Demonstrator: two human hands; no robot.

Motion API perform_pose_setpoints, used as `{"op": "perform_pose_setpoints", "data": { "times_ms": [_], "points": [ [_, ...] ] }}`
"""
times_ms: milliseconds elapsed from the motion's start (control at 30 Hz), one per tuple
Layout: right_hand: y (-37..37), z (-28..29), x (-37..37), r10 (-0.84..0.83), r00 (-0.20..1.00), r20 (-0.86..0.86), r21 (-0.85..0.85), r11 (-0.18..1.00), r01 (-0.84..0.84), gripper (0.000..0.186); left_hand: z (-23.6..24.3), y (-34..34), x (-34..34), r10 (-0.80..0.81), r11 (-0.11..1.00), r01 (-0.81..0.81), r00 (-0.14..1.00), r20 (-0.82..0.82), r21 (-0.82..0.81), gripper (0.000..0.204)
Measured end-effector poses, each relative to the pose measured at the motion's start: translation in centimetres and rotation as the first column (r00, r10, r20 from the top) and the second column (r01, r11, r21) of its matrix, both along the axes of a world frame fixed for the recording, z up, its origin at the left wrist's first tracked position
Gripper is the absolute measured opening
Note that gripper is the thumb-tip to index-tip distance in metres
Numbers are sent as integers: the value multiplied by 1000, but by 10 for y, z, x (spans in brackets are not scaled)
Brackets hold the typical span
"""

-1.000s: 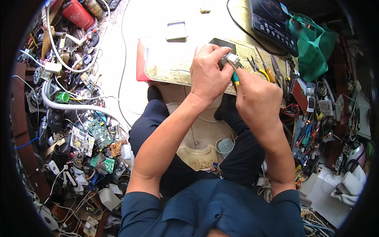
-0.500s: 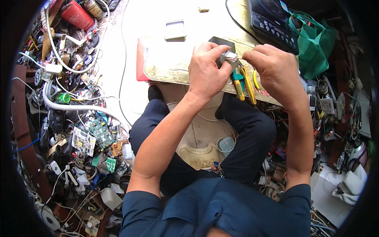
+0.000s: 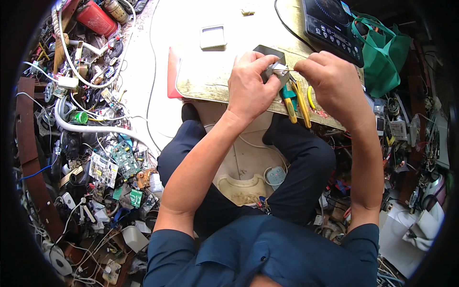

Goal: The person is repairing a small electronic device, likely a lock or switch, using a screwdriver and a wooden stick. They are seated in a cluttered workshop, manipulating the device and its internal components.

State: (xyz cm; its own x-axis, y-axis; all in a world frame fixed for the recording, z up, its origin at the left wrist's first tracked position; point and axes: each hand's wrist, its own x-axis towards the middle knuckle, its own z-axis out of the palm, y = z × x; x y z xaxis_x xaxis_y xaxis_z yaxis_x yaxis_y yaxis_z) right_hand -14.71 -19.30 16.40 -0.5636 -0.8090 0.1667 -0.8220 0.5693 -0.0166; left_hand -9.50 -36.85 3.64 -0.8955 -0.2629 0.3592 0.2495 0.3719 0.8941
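Observation:
My left hand [image 3: 252, 86] grips a small silvery-white part [image 3: 280, 70] between thumb and fingers at the table's near edge. Behind that part, partly covered by my fingers, is an open dark grey box [image 3: 268, 50]. From the closed fingers of my right hand [image 3: 333, 88], a thin metal rod [image 3: 291, 71] points left to the small part; its other end is hidden in the grip. Just below lie yellow-handled pliers [image 3: 301, 106] and a yellow-and-green tool [image 3: 289, 103]. A curved yellow piece [image 3: 311, 97] rests beside them, under my right wrist.
On the table are a rectangular frame [image 3: 213, 37], a small brass-coloured piece [image 3: 247, 12] and a black induction cooker [image 3: 330, 31]. A green bag [image 3: 382, 55] hangs at the right. Circuit boards [image 3: 123, 160] and tangled cables are heaped at the left.
The view has shifted slightly. Both hands stay nearly in place, with the thin rod still at the small part.

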Motion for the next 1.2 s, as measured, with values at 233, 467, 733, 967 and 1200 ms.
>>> {"op": "perform_pose_setpoints", "data": {
  "times_ms": [233,467,733,967,1200],
  "points": [
    [-3,-19,36,-122,992,29,-146,981,125,15,-6,0,-2,6,1000,-6,1000,-31,-17,34],
    [-2,-43,53,-232,957,173,-367,887,281,15,-5,0,-2,11,1000,-12,999,-41,-29,33],
    [-6,-64,61,-260,944,205,-497,803,329,17,-5,-1,-1,4,1000,-5,999,-46,-31,32],
    [-3,-54,59,-260,936,239,-451,824,344,14,-3,-1,-1,-10,1000,10,1000,-24,-19,34],
    [11,-22,51,-104,846,523,-462,799,384,14,-6,0,0,1,1000,-1,999,-39,-8,33]
  ]
}}
